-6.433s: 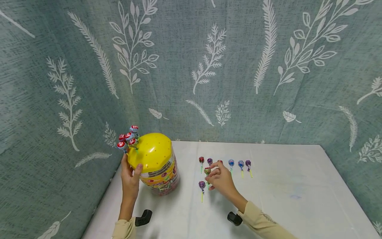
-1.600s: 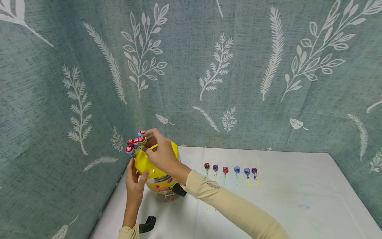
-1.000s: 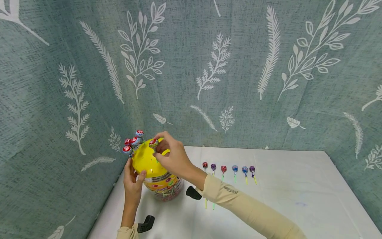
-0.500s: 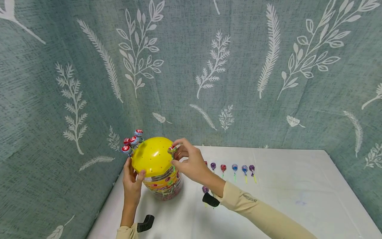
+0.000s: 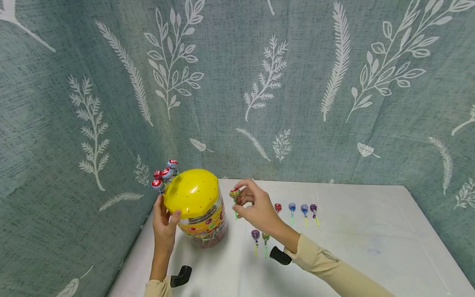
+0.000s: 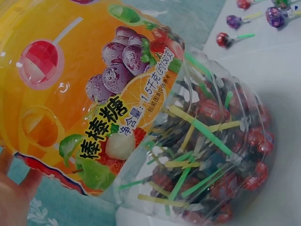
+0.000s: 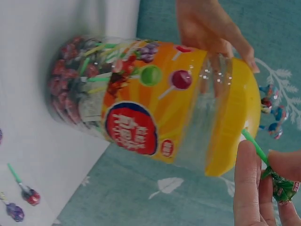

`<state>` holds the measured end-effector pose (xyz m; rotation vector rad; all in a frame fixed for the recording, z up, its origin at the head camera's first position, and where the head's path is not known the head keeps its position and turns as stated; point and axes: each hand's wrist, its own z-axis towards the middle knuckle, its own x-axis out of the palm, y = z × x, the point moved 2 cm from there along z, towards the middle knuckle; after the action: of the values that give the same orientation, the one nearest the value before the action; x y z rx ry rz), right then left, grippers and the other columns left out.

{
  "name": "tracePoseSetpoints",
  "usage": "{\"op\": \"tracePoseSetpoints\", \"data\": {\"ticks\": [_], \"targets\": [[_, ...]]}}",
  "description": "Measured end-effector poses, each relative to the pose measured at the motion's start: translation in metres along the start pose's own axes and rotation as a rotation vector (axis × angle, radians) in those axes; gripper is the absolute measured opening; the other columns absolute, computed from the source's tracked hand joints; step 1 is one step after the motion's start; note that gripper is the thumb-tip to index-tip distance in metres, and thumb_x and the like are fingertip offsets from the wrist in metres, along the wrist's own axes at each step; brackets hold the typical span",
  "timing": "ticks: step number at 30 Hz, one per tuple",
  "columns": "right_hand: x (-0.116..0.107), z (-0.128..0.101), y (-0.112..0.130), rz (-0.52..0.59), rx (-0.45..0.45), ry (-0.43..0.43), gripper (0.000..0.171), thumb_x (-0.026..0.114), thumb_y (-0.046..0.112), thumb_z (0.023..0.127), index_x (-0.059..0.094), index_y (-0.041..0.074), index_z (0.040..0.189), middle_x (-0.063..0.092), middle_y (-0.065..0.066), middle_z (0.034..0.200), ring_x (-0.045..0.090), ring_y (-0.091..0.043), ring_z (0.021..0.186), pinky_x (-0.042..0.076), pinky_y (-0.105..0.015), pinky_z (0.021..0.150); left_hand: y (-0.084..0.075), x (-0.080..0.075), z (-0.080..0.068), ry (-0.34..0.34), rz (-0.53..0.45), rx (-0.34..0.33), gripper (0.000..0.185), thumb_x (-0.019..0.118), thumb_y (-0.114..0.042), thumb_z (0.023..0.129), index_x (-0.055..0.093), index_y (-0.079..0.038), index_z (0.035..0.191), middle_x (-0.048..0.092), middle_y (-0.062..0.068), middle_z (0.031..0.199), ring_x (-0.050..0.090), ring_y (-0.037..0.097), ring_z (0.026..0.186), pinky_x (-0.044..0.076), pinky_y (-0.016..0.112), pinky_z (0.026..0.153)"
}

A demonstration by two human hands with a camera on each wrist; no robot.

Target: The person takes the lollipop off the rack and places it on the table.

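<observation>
A clear plastic candy jar (image 5: 208,227) with a domed yellow lid (image 5: 191,194) stands on the table, filled with lollipops low down in the left wrist view. My left hand (image 5: 165,227) grips it near the lid, thumb in front and fingers behind. Several red-and-blue lollipops (image 5: 157,184) stick up from the lid's left edge. Right of the jar, apart from it, my right hand (image 5: 257,208) pinches a green lollipop (image 5: 235,193) by its stick, candy end up. In the right wrist view, its green stick (image 7: 255,147) shows between thumb and fingers.
On the white table (image 5: 349,231), a back row of lollipops includes a red one (image 5: 278,207), a blue one (image 5: 292,207) and a purple one (image 5: 313,208); my right hand covers part of it. Nearer lie a purple lollipop (image 5: 255,235) and a green one (image 5: 265,237). A patterned curtain (image 5: 222,82) hangs behind.
My right hand took the green lollipop from among those in the lid, drew it out and carried it right, past the jar. My left hand keeps its hold on the jar.
</observation>
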<state>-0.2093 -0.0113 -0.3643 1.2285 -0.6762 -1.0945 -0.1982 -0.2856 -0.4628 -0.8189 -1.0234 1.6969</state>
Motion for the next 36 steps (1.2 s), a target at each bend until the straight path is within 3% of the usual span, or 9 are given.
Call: {"op": "tracePoseSetpoints", "data": {"ticks": [7,11,17,22,24,30,36], "targets": [[-0.006,-0.014,0.001,-0.005,0.027,-0.029,0.043,0.065,-0.014,0.079,0.049,-0.001,0.117,0.054,-0.028,0.090,0.061,-0.045,0.077,0.056,-0.039,0.060,-0.002,0.000,0.001,0.002,-0.005,0.013,0.068,0.054,-0.003,0.089,0.024,-0.016,0.149,0.031,0.003,0.150,0.037,0.014,0.130,0.033,0.016,0.100],[-0.011,-0.021,-0.013,0.015,0.058,-0.043,0.044,0.065,-0.014,0.079,0.049,0.000,0.117,0.055,-0.027,0.091,0.061,-0.046,0.079,0.056,-0.039,0.060,-0.002,0.001,0.002,0.008,-0.006,0.028,0.069,0.054,-0.003,0.088,0.024,-0.013,0.149,0.033,0.006,0.148,0.038,0.014,0.128,0.034,0.016,0.099],[-0.020,-0.034,-0.036,-0.033,0.055,-0.076,0.044,0.067,-0.012,0.078,0.050,0.002,0.117,0.058,-0.017,0.087,0.064,-0.034,0.074,0.055,-0.035,0.056,-0.003,0.002,0.004,0.014,0.011,0.026,0.069,0.054,-0.003,0.089,0.023,-0.012,0.149,0.032,0.005,0.149,0.038,0.013,0.128,0.034,0.015,0.099],[-0.028,-0.045,-0.042,0.003,0.097,-0.081,0.044,0.064,-0.013,0.080,0.047,-0.004,0.119,0.054,-0.028,0.091,0.062,-0.042,0.077,0.055,-0.043,0.059,-0.004,0.003,0.005,0.024,0.016,0.025,0.069,0.055,-0.003,0.089,0.022,-0.008,0.149,0.033,0.005,0.149,0.038,0.014,0.128,0.034,0.016,0.099],[-0.033,-0.048,-0.057,0.004,0.118,-0.102,0.045,0.064,-0.013,0.079,0.048,-0.002,0.120,0.054,-0.028,0.092,0.061,-0.043,0.077,0.055,-0.043,0.059,-0.005,0.003,0.004,0.034,0.016,0.010,0.069,0.054,-0.003,0.089,0.022,-0.012,0.150,0.032,0.004,0.149,0.038,0.014,0.128,0.034,0.016,0.099],[-0.043,-0.057,-0.096,-0.044,0.166,-0.164,0.049,0.069,-0.010,0.077,0.049,0.003,0.120,0.057,-0.019,0.088,0.064,-0.020,0.065,0.055,-0.038,0.055,-0.008,0.000,0.003,0.081,0.043,-0.041,0.071,0.053,-0.008,0.090,0.020,-0.023,0.151,0.028,-0.001,0.150,0.039,0.015,0.125,0.037,0.016,0.095],[-0.046,-0.071,-0.103,-0.070,0.226,-0.196,0.044,0.066,-0.015,0.075,0.050,-0.002,0.114,0.056,-0.022,0.084,0.063,-0.032,0.064,0.055,-0.039,0.053,-0.015,-0.005,0.007,0.138,0.072,-0.016,0.071,0.055,-0.008,0.089,0.023,-0.023,0.150,0.031,-0.001,0.148,0.036,0.016,0.128,0.035,0.021,0.097]]}}
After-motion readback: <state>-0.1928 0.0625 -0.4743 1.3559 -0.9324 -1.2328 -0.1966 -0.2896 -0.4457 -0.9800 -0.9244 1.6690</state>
